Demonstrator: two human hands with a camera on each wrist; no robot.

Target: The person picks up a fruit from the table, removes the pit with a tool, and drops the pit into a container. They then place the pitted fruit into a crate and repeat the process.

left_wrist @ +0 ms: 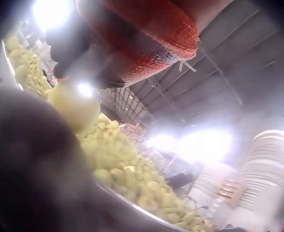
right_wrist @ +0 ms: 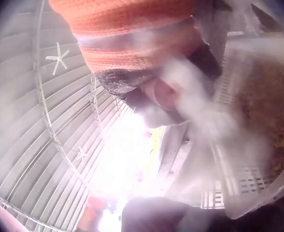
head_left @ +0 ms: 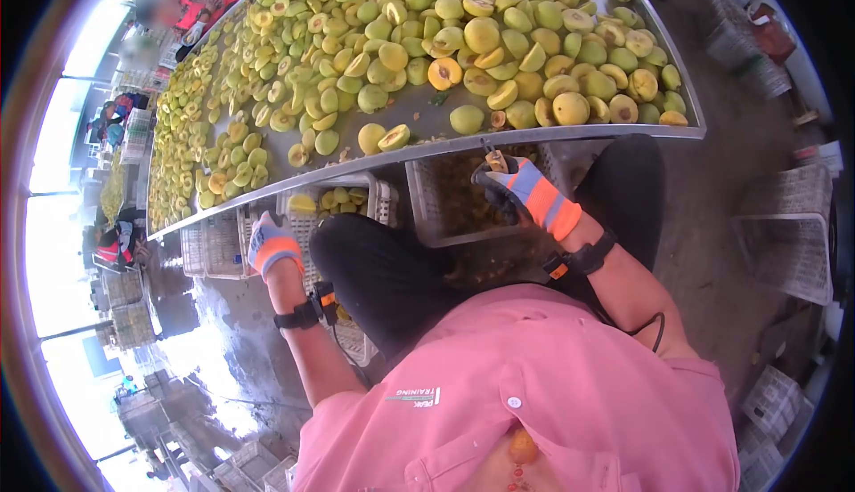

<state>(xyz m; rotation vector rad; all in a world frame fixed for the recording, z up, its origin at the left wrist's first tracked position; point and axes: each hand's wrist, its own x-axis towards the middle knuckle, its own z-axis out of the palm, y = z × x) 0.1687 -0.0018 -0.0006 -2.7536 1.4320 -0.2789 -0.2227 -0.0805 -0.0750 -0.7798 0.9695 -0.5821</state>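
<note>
Gripping a small knife (head_left: pixel 489 148) with a fruit stone at its tip, the gloved right hand (head_left: pixel 525 191) hovers over a crate (head_left: pixel 426 216) below the counter's near edge (head_left: pixel 499 140). The left hand (head_left: pixel 272 244) curls its fingers round a yellow fruit (left_wrist: pixel 77 104) beside another crate (head_left: pixel 385 203). Halved fruit (head_left: pixel 444 73) covers the counter.

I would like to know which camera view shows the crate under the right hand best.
The head view: the crate shows whole below the table edge, with the right hand above it. The right wrist view gives a blurred corner; the left wrist view shows none.
</note>
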